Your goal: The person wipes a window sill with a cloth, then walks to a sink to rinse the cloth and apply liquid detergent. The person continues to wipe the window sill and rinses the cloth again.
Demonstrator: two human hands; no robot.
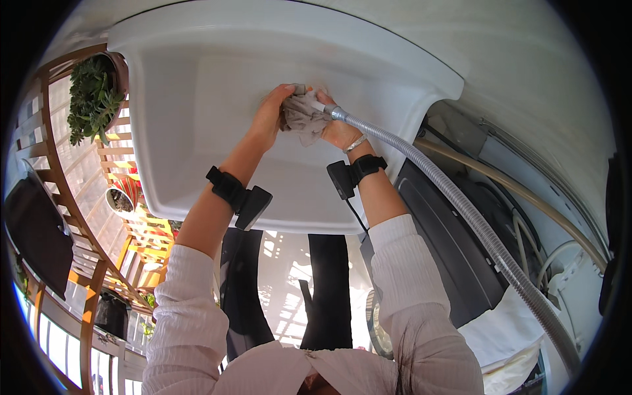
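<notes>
Both my hands are inside a white sink basin (170, 128), around a bunched, wet-looking greyish cloth (302, 117). My left hand (270, 114) grips its left side. On the right side, my right hand (340, 129) holds the cloth, with its thumb up near the end of a flexible metal hose (390, 134). The white tip of that hose points into the cloth. Whether the right fingers also grip the hose cannot be made out. Some dark and orange bits show at the cloth's edges. A bracelet and black straps with small devices sit on my wrists.
Along the right, the hose arches over a dark grey panel (439, 232) and a beige pipe (523, 197). White fabric (503, 331) lies at lower right. Left of the basin stand wooden slatted shelves (66, 217) with a potted succulent (94, 101) and a striped pot (122, 196).
</notes>
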